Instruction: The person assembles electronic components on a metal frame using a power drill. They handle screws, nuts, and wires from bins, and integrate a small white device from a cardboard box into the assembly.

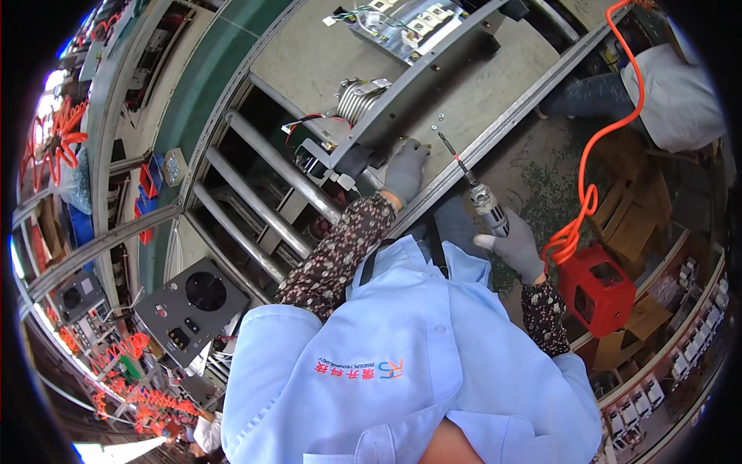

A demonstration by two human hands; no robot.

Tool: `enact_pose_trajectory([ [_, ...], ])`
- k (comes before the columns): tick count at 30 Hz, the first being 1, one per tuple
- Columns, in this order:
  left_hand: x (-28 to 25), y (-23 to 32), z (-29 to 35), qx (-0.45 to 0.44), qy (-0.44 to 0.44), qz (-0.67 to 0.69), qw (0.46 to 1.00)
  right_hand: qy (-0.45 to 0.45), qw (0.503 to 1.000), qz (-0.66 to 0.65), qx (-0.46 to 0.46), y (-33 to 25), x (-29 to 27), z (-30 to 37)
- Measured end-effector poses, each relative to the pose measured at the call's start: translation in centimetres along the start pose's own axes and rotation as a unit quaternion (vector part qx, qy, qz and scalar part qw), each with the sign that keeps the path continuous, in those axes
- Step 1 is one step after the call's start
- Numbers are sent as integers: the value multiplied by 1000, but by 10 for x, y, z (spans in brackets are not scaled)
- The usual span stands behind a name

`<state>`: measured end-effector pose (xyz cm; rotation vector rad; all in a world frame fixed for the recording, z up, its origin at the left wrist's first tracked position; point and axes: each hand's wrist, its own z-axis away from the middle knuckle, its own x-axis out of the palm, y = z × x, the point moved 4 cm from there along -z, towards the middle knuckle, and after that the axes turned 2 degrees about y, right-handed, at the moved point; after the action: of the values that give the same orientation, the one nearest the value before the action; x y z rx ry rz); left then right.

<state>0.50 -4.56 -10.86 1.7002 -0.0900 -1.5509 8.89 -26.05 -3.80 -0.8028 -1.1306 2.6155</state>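
My left hand [405, 172], in a grey glove, reaches to the worktable beside the front end of a dark grey metal chassis [417, 81]. Its fingers are bent together, with small brass-coloured bits at the fingertips; what they hold is too small to name. My right hand [516, 249], also gloved, is closed around a powered screwdriver [485, 203] with a long bit pointing up and left over the table edge. Close to the bit's tip, several small screws [435, 128] lie on the tabletop. A ribbed silver motor-like part [362, 99] with loose wires sits at the chassis's left side.
A metal rail [495, 124] edges the table. Left of it run steel rollers [270, 170]. An orange coiled hose [591, 193] hangs at the right, above a red box-shaped holder [595, 290]. A person [672, 97] sits at the far right. A grey fan unit [192, 309] stands lower left.
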Motion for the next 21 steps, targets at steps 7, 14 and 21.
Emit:
enact_pose_trajectory([
  [7, 33, -24, -13, 83, -28, -77, 993, 17, 1000, 3, -11, 3, -1, 11],
  [14, -1, -14, -9, -277, 53, 646, 709, 15, 999, 38, -23, -4, -2, 12],
  [21, -22, 8, -2, -249, 58, 750, 610, -21, 999, 28, -28, -11, 0, 11],
])
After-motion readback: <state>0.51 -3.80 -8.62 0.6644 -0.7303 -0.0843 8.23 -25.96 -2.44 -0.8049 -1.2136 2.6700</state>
